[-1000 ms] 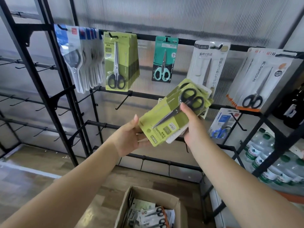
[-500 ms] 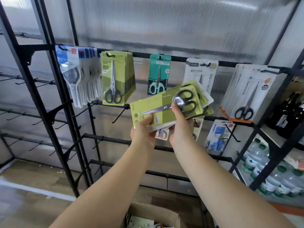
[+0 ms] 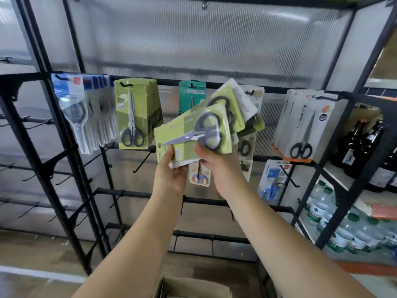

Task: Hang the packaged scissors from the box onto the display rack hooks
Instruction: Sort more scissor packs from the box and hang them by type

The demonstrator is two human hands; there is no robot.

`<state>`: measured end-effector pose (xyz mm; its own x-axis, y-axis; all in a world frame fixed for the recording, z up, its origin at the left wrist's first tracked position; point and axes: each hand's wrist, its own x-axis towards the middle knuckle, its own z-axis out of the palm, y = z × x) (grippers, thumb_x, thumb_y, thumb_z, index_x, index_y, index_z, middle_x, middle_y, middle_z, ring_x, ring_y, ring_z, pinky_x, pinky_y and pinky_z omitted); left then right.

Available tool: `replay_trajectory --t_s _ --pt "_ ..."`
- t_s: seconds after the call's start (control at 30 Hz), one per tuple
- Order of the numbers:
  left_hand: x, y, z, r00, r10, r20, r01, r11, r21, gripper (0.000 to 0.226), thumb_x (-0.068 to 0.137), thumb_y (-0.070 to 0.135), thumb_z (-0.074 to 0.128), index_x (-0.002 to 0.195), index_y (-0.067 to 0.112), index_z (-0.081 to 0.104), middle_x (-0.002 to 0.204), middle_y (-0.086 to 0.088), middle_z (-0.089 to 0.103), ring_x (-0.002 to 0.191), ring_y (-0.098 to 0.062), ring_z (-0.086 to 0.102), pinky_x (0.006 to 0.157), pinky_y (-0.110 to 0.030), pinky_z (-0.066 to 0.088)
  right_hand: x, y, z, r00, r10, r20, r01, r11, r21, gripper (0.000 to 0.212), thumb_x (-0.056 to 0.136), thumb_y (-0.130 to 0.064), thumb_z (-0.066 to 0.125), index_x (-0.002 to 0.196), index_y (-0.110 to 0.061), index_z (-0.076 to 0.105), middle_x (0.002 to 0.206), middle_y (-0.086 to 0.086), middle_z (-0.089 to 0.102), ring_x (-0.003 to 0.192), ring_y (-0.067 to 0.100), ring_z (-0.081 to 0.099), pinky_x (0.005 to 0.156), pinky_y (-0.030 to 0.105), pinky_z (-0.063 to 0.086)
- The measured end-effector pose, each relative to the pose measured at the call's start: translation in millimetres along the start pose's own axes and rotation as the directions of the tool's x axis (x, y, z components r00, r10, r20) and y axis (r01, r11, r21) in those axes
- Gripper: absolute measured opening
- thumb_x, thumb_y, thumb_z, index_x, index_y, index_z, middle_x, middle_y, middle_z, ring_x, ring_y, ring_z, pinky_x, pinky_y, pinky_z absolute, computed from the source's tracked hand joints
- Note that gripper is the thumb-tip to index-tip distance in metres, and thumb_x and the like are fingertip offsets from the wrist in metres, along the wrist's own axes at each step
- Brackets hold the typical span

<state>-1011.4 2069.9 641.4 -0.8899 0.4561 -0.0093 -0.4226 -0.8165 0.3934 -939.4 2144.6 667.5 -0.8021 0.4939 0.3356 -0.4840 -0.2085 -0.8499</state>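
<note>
I hold a fanned bundle of green scissor packs (image 3: 193,134) in front of the black display rack (image 3: 38,160). My left hand (image 3: 171,175) grips the bundle's lower left corner. My right hand (image 3: 221,166) pinches the front pack by its handle end, thumb on top. A full hook of matching green packs (image 3: 135,114) hangs on the top rail to the left. A bare hook (image 3: 142,162) juts out just below it. The cardboard box (image 3: 189,287) shows only its rim at the bottom edge.
Blue-and-white scissor packs (image 3: 86,108) hang at the top left, a teal pack (image 3: 191,97) behind the bundle, and white packs (image 3: 307,123) at the right. A blue-handled pack (image 3: 272,179) hangs lower right. Dark bottles (image 3: 361,145) and water bottles (image 3: 335,224) fill the right shelves.
Both hands have lifted the bundle higher and tilted it more upright toward the top rail. The view has risen, so the box has dropped almost out of sight.
</note>
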Motion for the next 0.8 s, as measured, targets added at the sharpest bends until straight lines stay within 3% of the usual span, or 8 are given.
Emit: replay_trajectory --t_s 0.07,0.17,0.23,0.37,0.43,0.53,0.7,0.8 --pt "-4 -1 5 0.999 -0.042 -0.019 0.040 0.991 -0.124 0.033 0.099 0.025 0.045 0.124 0.007 0.056 0.105 -0.015 0.069 0.088 -0.025 0.068 0.073 -0.038 0.055 -2 -3 2 0.994 -0.075 -0.075 0.074 0.997 -0.022 0.102 0.054 -0.007 0.085 0.138 -0.016 0.027 0.127 0.003 0.060 0.114 0.021 0.059 0.096 0.047 0.049" --pt "-11 -3 10 0.990 -0.131 -0.058 0.121 0.982 -0.148 0.047 0.098 0.040 0.044 0.133 0.010 0.053 0.127 -0.014 0.060 0.095 -0.025 0.062 0.074 -0.037 0.050 -3 1 -1 0.973 -0.196 -0.119 0.194 0.981 -0.030 0.094 0.061 -0.003 0.081 0.133 -0.024 0.025 0.105 -0.025 0.066 0.095 -0.004 0.064 0.071 0.025 0.057" --pt "-13 -5 8 0.988 -0.136 -0.070 0.129 0.987 -0.097 0.050 0.098 0.045 0.042 0.134 0.013 0.053 0.128 -0.011 0.061 0.096 -0.023 0.062 0.075 -0.034 0.051 -9 5 -2 0.968 -0.222 -0.117 0.218 0.975 -0.047 0.080 0.063 -0.006 0.081 0.121 -0.034 0.033 0.097 -0.031 0.066 0.089 -0.002 0.066 0.058 0.043 0.053" --pt "-12 -6 3 0.993 -0.092 -0.072 0.085 0.992 -0.094 0.050 0.093 0.049 0.050 0.127 0.013 0.058 0.114 -0.011 0.068 0.095 -0.024 0.066 0.070 -0.037 0.055 -14 9 -1 0.965 -0.226 -0.132 0.224 0.974 -0.030 0.073 0.063 -0.011 0.080 0.117 -0.043 0.043 0.107 -0.023 0.065 0.104 0.010 0.064 0.089 0.047 0.053" --pt "-11 -7 4 0.997 -0.063 -0.053 0.058 0.994 -0.093 0.044 0.091 0.048 0.053 0.113 0.011 0.064 0.102 -0.013 0.072 0.090 -0.027 0.069 0.078 -0.043 0.055 -13 12 0 0.975 -0.148 -0.165 0.159 0.986 0.055 0.068 0.063 -0.009 0.077 0.112 -0.047 0.049 0.104 -0.016 0.068 0.103 0.021 0.064 0.091 0.059 0.047" --pt "-13 -8 7 1.000 -0.031 0.003 0.031 0.999 -0.021 0.042 0.094 0.045 0.049 0.104 0.008 0.066 0.099 -0.015 0.072 0.091 -0.028 0.069 0.091 -0.044 0.051 -12 14 0 0.971 0.032 -0.237 0.027 0.970 0.240 0.064 0.067 -0.002 0.073 0.117 -0.035 0.052 0.111 0.000 0.068 0.106 0.025 0.064 0.095 0.057 0.046" --pt "-17 -4 13 0.999 -0.017 -0.029 0.020 0.995 0.099 0.022 0.091 0.013 0.057 0.112 0.004 0.060 0.093 -0.013 0.072 0.080 -0.026 0.071 0.059 -0.035 0.059 -7 12 2 0.900 0.285 -0.330 -0.106 0.877 0.468 0.059 0.076 -0.002 0.067 0.130 -0.017 0.049 0.124 0.011 0.062 0.113 0.030 0.060 0.097 0.054 0.046" --pt "-18 -8 18 0.992 -0.024 -0.128 0.030 0.999 0.042 0.042 0.085 0.011 0.065 0.125 0.003 0.054 0.108 -0.018 0.068 0.092 -0.032 0.068 0.064 -0.041 0.059 -7 15 8 0.893 0.334 -0.300 -0.138 0.840 0.525 0.052 0.077 -0.006 0.068 0.127 -0.013 0.055 0.121 0.014 0.063 0.111 0.034 0.061 0.095 0.054 0.047"
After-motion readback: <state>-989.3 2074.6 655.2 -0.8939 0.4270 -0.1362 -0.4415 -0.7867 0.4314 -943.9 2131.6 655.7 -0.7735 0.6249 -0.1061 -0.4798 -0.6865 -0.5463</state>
